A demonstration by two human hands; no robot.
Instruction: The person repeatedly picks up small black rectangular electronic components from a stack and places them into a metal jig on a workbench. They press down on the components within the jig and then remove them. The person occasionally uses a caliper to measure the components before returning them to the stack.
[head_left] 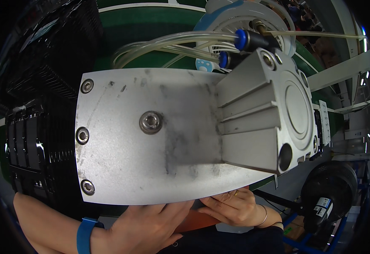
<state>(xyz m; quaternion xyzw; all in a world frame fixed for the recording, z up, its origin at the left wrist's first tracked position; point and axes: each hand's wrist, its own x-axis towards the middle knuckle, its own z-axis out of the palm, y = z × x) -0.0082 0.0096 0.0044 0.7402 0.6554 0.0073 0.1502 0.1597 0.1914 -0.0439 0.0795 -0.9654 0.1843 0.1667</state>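
Observation:
A large silver metal plate (121,156) with several socket-head bolts fills the middle of the view. On its right end stands a ribbed metal air cylinder (252,114). At the plate's near edge is my left hand (151,224), wearing a blue wristband; its fingertips go out of sight under the plate. My right hand (233,207), with a ring and a thin bracelet, is beside it, fingers bent and pressed together, tips partly covered. Between the hands shows an orange, flat-looking piece (198,221); what it is, I cannot make out. Whatever the fingers touch beneath the plate is hidden.
Stacks of black ribbed trays (39,139) stand at the left. Clear air tubes (168,42) run to blue-collared fittings (241,39) on the cylinder. Behind is a white round fan (223,25) on a green surface. A black rounded machine part (329,190) is at right.

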